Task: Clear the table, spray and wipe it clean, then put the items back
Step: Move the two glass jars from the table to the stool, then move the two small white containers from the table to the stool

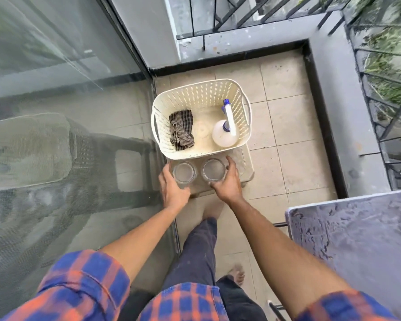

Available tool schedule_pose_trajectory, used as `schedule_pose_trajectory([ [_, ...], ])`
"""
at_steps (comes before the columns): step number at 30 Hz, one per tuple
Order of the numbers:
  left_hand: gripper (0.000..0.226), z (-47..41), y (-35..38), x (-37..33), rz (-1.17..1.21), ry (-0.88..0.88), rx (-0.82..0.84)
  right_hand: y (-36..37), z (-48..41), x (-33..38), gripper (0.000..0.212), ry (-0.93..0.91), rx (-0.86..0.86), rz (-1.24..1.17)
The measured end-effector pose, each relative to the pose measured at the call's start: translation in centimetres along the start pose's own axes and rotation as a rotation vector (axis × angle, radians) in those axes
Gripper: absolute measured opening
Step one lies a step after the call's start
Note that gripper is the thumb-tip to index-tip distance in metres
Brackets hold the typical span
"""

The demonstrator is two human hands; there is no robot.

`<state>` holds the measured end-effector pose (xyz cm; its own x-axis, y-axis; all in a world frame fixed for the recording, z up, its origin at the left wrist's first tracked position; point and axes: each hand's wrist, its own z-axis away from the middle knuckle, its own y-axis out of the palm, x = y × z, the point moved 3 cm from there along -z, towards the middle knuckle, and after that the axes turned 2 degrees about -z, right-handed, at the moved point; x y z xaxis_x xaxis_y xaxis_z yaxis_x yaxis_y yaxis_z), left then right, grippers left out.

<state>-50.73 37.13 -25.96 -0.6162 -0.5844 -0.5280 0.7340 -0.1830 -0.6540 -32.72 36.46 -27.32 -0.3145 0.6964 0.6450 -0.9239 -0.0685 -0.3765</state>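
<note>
View from above of a tiled balcony floor (pixel 294 126), seen past the person's own arms. A glass door (pixel 63 126) fills the left side and reflects a chair. A grey ledge with a black railing (pixel 380 93) runs along the top and right, with greenery beyond it. At the lower right, the corner of a table (pixel 357 237) comes into view; its grey top looks dusty and smeared.

In the middle of the floor stands a low beige stool (pixel 247 170). A cream perforated basket (pixel 195 93) sits on its far part. Inside the basket, a crumpled checked cloth (pixel 181 130) lies at the left, and a white spray bottle (pixel 225 133) with a blue nozzle lies at the right, near the basket wall.

On the near part of the stool, just beside the basket, two clear glasses stand upright side by side, apart from each other. The left hand (pixel 171 188) is wrapped around the left glass (pixel 184 173), fingers curled on its outer side. The right hand (pixel 229 181) grips the right glass (pixel 214 170), thumb on the near rim and fingers round the far side. Whether the glasses are resting on the stool or lifted off it cannot be told.

Both forearms are bare, with blue and orange checked sleeves (pixel 83 288) rolled up. Dark trousers (pixel 199 251) and a bare foot (pixel 237 274) show below.
</note>
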Motion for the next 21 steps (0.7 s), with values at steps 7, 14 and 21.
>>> schedule_pose_trajectory([
  [7, 0.049, 6.1, -2.6, -3.6, 0.015, 0.335, -0.148, -7.4, 6.4, 1.1, 0.038, -0.011, 0.048, 0.046],
  [14, 0.033, 15.1, 1.6, -13.0, -0.029, 0.655, 0.038, -18.1, 18.1, -3.0, 0.02, -0.189, -0.208, -0.168],
  [21, 0.024, 29.1, 13.9, -18.7, -0.059, 1.006, 0.238, -28.0, 31.0, -19.8, 0.015, 0.001, -0.568, -0.362],
])
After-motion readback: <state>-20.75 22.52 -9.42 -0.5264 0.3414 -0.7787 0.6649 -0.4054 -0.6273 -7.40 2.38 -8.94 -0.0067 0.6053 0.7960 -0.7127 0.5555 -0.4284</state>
